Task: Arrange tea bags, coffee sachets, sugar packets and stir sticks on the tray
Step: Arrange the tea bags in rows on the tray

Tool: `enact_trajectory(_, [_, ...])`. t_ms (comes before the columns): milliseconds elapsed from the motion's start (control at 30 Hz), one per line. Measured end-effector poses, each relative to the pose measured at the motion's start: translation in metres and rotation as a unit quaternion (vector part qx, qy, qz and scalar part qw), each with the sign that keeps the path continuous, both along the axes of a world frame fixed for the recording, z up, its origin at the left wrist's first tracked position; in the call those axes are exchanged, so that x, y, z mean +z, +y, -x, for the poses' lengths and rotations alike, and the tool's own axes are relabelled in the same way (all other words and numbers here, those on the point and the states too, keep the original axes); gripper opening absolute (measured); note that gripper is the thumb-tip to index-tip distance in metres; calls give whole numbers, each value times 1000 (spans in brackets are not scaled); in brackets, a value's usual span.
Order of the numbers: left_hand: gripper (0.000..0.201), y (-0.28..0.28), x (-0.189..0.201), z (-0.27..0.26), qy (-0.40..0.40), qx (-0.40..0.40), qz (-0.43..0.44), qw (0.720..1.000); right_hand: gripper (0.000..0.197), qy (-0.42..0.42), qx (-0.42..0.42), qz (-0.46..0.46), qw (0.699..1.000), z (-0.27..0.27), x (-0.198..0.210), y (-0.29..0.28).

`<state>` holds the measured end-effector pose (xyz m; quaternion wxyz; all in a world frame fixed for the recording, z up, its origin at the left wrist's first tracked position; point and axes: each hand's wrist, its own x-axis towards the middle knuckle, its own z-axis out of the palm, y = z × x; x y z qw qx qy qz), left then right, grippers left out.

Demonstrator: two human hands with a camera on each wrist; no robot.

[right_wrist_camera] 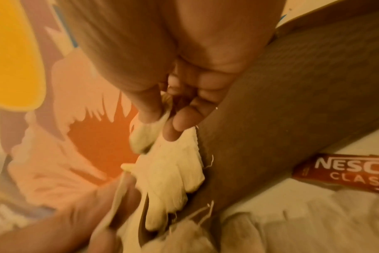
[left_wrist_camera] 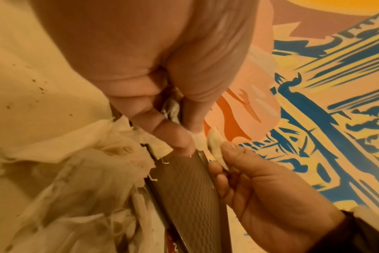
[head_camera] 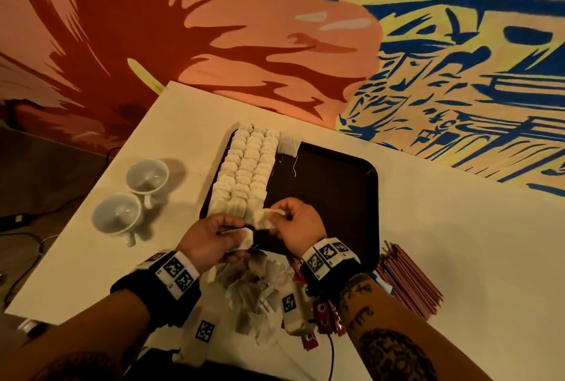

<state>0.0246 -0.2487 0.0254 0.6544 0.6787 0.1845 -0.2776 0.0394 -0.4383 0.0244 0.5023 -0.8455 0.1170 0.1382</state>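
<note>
A dark tray (head_camera: pixel 336 185) lies on the white table, its left part filled with three columns of tea bags (head_camera: pixel 244 172). One more tea bag (head_camera: pixel 287 145) lies at the tray's far edge beside them. Above the tray's near edge, my right hand (head_camera: pixel 282 212) pinches a tea bag (head_camera: pixel 264 218) between thumb and finger, which the right wrist view shows as a crumpled tea bag (right_wrist_camera: pixel 169 162). My left hand (head_camera: pixel 232 232) grips a small stack of tea bags (head_camera: pixel 243 240) just left of it. Both hands almost touch.
A loose pile of tea bags (head_camera: pixel 253 286) lies at the table's front edge under my wrists. Red coffee sachets (head_camera: pixel 324 316) lie beside it, one reading Nescafe (right_wrist_camera: pixel 346 171). Red stir sticks (head_camera: pixel 409 283) lie right of the tray. Two white cups (head_camera: pixel 146 177) stand left.
</note>
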Motion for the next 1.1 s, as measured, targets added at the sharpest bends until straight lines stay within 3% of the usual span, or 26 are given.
enact_trajectory(100, [14, 12, -4, -3, -9, 67, -10, 998, 11, 7, -42, 27, 999, -13, -1, -8])
enact_trajectory(267, [26, 28, -14, -15, 18, 79, -93, 992, 11, 42, 109, 162, 980, -25, -2, -5])
enact_trajectory(333, [23, 31, -15, -18, 26, 23, -150, 988, 14, 73, 168, 194, 964, -29, -4, 4])
enact_trajectory(400, [18, 30, -14, -17, -5, -86, -223, 971, 18, 101, 223, 235, 941, -33, -7, 12])
enact_trajectory(533, [26, 22, -10, -13, -60, -297, -301, 904, 21, 112, 280, 272, 914, -39, -13, 26])
enact_trajectory(600, [27, 20, -10, -13, -74, -371, -330, 865, 20, 100, 275, 277, 915, -43, -17, 31])
enact_trajectory(667, [30, 20, -11, -15, -82, -399, -350, 844, 16, 90, 264, 273, 921, -46, -20, 35])
enact_trajectory(800, [27, 30, -13, -18, -57, -392, -345, 851, 16, 88, 266, 271, 921, -52, -22, 40])
enact_trajectory(933, [25, 42, -19, -23, -54, -329, -298, 895, 15, 90, 257, 275, 922, -58, -21, 40])
enact_trajectory(1100, [18, 46, -28, -32, -90, -252, -277, 923, 16, 82, 235, 277, 928, -58, -20, 40])
